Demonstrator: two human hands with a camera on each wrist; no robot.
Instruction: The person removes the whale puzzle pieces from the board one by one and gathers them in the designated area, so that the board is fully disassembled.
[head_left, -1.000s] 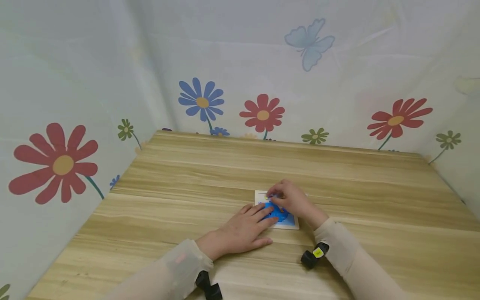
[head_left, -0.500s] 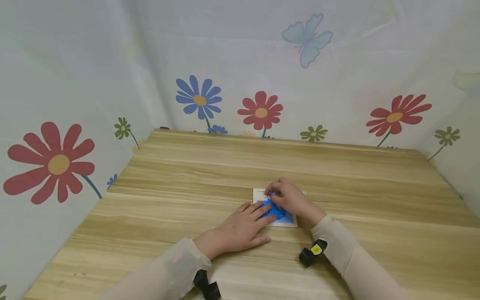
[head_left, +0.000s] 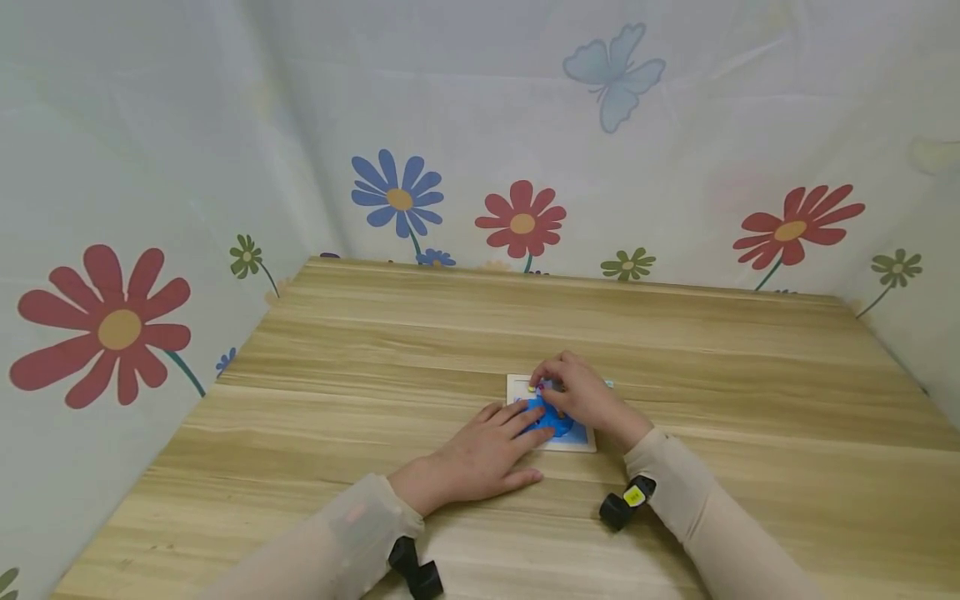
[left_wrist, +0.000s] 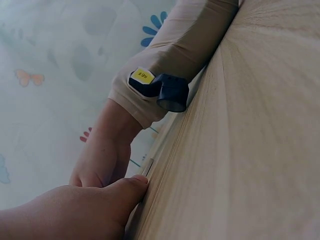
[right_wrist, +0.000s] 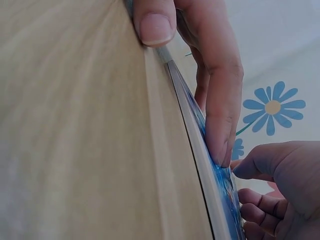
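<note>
A thin square board point(head_left: 587, 447) with a pale border and a blue picture lies on the table, apparently a picture puzzle. My left hand point(head_left: 480, 458) rests with its fingers spread over the board's left side, the fingertips on the blue part point(head_left: 557, 423). In the right wrist view, the left fingers point(right_wrist: 222, 100) touch the board's surface. My right hand point(head_left: 585, 396) bends over the far part of the board, thumb and fingers curled around a small puzzle piece with yellow and red spots point(head_left: 538, 387). The fingers hide most of that piece.
The wood-grain table point(head_left: 375, 333) extends around the board. A white curtain point(head_left: 465, 100) with printed flowers and a butterfly stands behind and at the sides. Black cameras point(head_left: 617, 510) sit on both wrists, low over the table.
The right fingers shift very slightly over the far part of the board. The left hand keeps its place on the board. The whole head view has tilted a little.
</note>
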